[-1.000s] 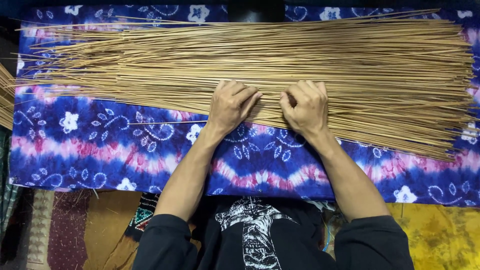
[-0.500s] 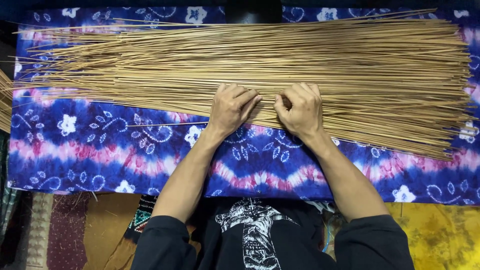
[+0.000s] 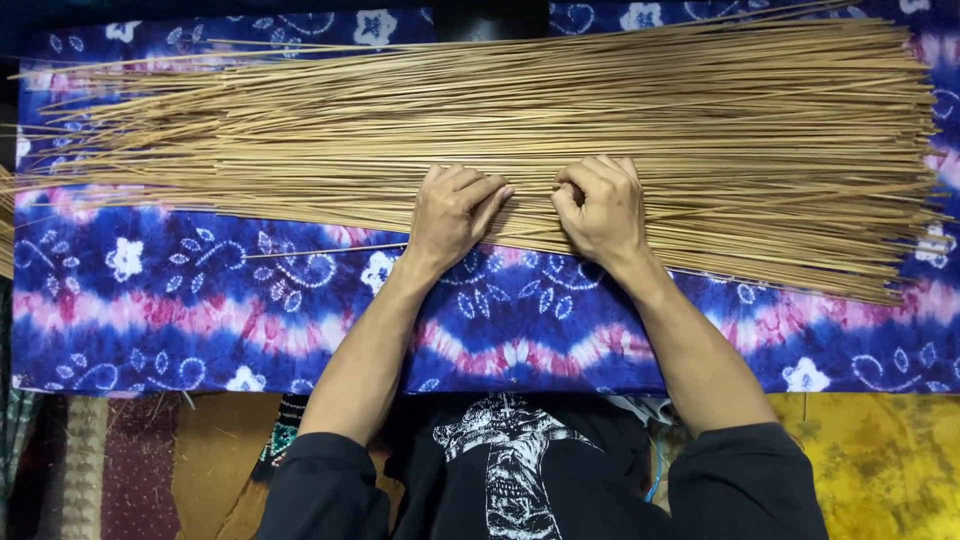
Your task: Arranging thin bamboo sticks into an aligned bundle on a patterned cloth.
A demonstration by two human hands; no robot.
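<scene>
On cloth [image 3: 200, 300] | sticks [image 3: 700, 130]: uncountable | hands: left hand [image 3: 452, 212], right hand [image 3: 600, 208]

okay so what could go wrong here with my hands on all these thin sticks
The left hand and right hand press on the near edge of the wide layer of thin tan sticks; bare fingers might catch splinters. One stray stick already lies apart on the blue and pink patterned cloth, so more could slide out.

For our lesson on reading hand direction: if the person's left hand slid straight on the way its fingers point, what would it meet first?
The left hand already rests on the near edge of the spread of thin tan sticks; going on, it would likely meet more sticks.
</scene>
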